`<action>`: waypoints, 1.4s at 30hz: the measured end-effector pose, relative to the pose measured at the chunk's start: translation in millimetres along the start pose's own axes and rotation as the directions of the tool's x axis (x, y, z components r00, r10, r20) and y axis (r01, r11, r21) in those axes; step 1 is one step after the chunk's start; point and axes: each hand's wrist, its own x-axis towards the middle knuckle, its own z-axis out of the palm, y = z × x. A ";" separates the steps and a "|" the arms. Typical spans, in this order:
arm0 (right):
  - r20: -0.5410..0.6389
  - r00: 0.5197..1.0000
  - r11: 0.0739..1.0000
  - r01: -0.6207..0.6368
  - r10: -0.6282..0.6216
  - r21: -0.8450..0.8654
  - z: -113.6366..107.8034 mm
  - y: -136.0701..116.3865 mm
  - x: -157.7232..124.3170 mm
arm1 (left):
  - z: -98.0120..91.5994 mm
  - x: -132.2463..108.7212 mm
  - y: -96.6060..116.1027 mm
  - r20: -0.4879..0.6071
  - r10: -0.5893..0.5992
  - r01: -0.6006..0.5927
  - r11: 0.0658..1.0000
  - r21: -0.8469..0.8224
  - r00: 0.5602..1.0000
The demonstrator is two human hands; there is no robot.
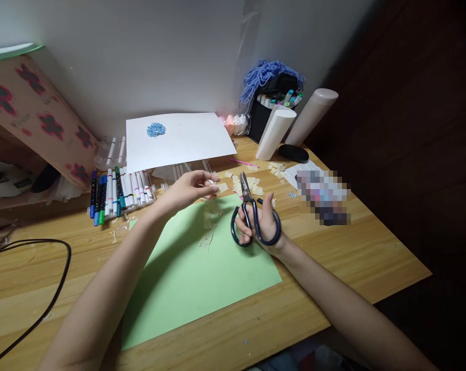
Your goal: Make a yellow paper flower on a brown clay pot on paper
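Right hand [266, 224]: grip closed around the black handles of the scissors [247, 195], above the far right of the green sheet [202, 293] – blades directed far, presumably to keep them away from the palm. Left hand [190, 189]: fingertips drawn together at a pale scrap [222, 188]; whether it is pinched cannot be told. The sheet lies flat on the bench [372, 257], likely shielding the wood

right hand [266, 224] holds scissors [246, 194] | left hand [190, 188] near scraps [222, 188] | green sheet [202, 283] below
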 end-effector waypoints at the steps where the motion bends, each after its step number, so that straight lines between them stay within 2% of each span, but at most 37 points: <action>1: 0.006 0.998 0.998 -0.055 0.055 0.038 2.1 -5.8 -2.7 | 0.4 0.2 -0.2 0.000 -0.002 0.002 1.000 -0.004 1.000; 4: 0.102 0.975 0.968 -0.212 0.199 0.133 7.4 -19.9 -8.5 | 1.5 0.6 -1.0 0.000 -0.010 0.010 1.000 -0.020 1.000; 6: 0.139 0.969 0.967 -0.222 0.204 0.125 10.5 -23.0 -10.7 | 1.8 1.1 -2.1 -0.019 -0.003 0.003 1.000 -0.014 1.000; 9: 0.148 0.972 0.983 -0.177 0.183 -0.054 14.5 -16.8 -13.4 | 1.6 1.7 -4.1 -0.050 0.030 -0.031 0.999 -0.011 0.998; 12: 0.132 0.980 0.952 -0.104 0.147 -0.287 14.7 -1.8 -15.1 | 1.5 1.4 -4.0 -0.086 0.050 -0.055 0.997 -0.049 0.995; 14: 0.136 0.985 0.934 -0.050 0.104 -0.353 12.5 8.9 -14.9 | 2.1 0.7 -2.2 -0.107 0.044 -0.052 0.996 -0.071 0.993; 18: 0.144 0.989 0.945 0.005 0.045 -0.328 8.1 20.9 -12.1 | 5.3 -0.7 1.9 -0.091 0.010 -0.017 0.997 -0.081 0.996; 27: 0.166 0.985 0.960 0.003 0.045 -0.279 8.2 21.7 -5.2 | 12.3 -0.9 -0.6 -0.043 0.005 -0.009 0.996 -0.094 0.999; 36: 0.230 0.970 0.986 -0.042 0.079 -0.160 -7.5 35.9 4.1 | 10.9 0.1 0.4 -0.053 -0.015 0.010 0.995 -0.097 0.998; 39: 0.192 0.979 0.979 -0.025 0.065 -0.202 -5.5 32.8 0.3 | 9.8 0.0 0.8 -0.052 -0.006 0.003 0.997 -0.071 0.999; 42: 0.086 0.996 0.964 0.029 -0.006 -0.265 0.1 30.0 -3.9 | 7.8 -0.4 0.1 -0.042 0.000 -0.003 0.997 -0.077 0.999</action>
